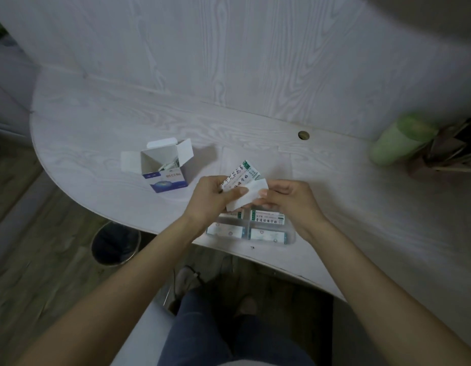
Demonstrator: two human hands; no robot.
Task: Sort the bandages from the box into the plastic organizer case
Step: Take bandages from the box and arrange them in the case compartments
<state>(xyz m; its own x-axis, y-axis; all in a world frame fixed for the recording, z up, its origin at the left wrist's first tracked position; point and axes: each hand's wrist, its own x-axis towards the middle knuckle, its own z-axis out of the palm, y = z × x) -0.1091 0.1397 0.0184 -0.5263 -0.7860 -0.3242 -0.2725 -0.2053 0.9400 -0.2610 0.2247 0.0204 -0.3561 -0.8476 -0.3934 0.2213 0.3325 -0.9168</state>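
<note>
Nearest the camera are the person's legs in dark blue trousers (202,334), with a wood-pattern floor (31,254) below and a round dark bin (115,244) standing on it at the left. Two bare forearms reach forward over the curved edge of the pale table (97,122), which has a printed wood-grain surface.

At the table edge lies the clear plastic organizer case (251,229), rectangular, with dividers. Flat wrapped bandages lie in its compartments; four compartments are visible, the rest is hidden under the hands.

Above the case, the left hand (210,199) holds a small fan of bandages (241,175), thin paper packets with green and black print. Its fingers are curled round them and the thumb presses on top. The right hand (289,199) pinches a plain white packet (245,198) between thumb and fingertips, the other fingers bent under.

Further left stands the cardboard box (164,169), white and blue, with flaps open; some packets show inside.

Far right, blurred, are a pale green cylinder (398,141) and a dark folded-paper object (445,154).
</note>
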